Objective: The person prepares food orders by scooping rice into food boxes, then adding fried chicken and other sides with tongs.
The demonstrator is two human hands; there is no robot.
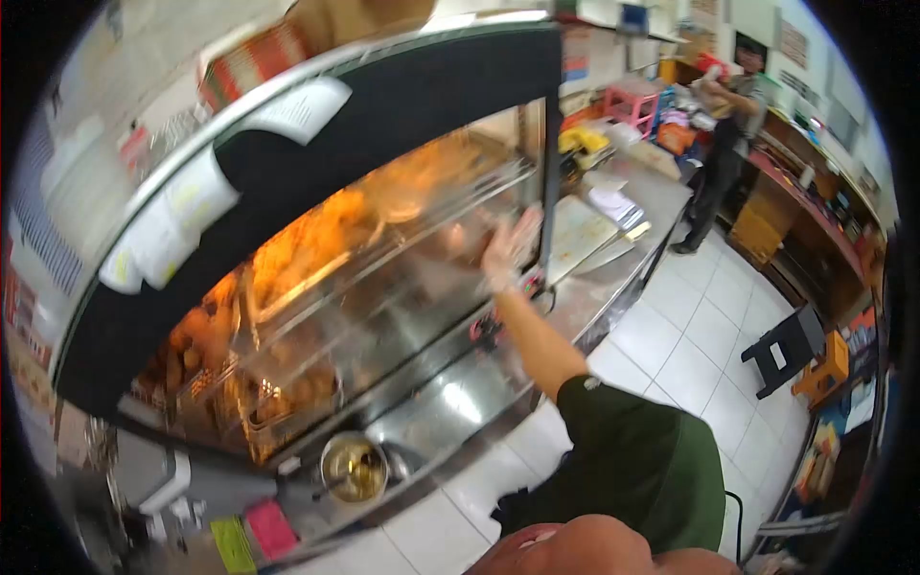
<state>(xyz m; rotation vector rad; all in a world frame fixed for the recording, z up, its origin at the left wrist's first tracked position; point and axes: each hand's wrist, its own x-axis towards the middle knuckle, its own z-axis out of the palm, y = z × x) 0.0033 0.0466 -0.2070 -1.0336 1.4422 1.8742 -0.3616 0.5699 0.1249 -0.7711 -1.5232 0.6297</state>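
My right hand (510, 247) is stretched up against the right end of a food display warmer (412, 86), its fingers extended and spread. It looks covered by a thin clear glove and is somewhat blurred. The green sleeve (632, 450) of that arm ends above the elbow. Behind the glass, golden fried food (316, 230) is piled on metal trays under warm light, with more pieces (283, 393) on a lower level. Dark knobs (487, 331) sit on the warmer's lower edge, just below my wrist. My left hand is out of view.
A metal bowl (355, 467) of yellowish liquid holds a utensil on the steel ledge. Pink (271, 529) and green cloths (232, 544) lie nearby. A cutting board (580, 235) rests on the side counter. Another person (728, 134) stands at the back right; black (786, 350) and orange stools (822, 369) are on the floor.
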